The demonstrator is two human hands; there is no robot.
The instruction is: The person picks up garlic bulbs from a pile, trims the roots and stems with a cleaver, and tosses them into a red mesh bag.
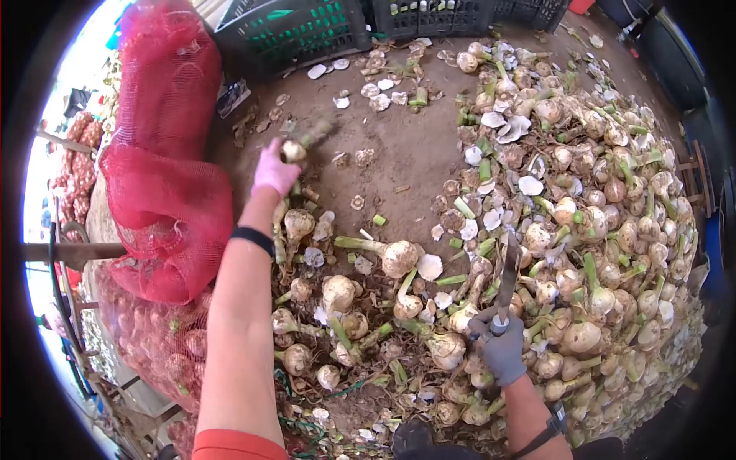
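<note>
My left hand (274, 170), in a pink glove, is closed around a round pale bulb (293, 152), like an onion or garlic. Its green stalk points up and right, blurred by motion. Over bare ground, this hand is beside the red mesh sack. My right hand (502, 353), in a grey glove, grips a knife (507, 276) with its blade pointing up and away from me. Around that hand lie soil-covered bulbs with thick green stalks, among them a large bulb (446, 350) just left of it. Another stalked bulb (399, 259) lies between my arms.
A big heap of bulbs (583, 337) fills the right side. Filled red mesh sacks (165, 176) stand on the left. Dark plastic crates (295, 34) line the back. White peelings (530, 185) and cut stalk pieces (463, 207) litter the brown ground (406, 165).
</note>
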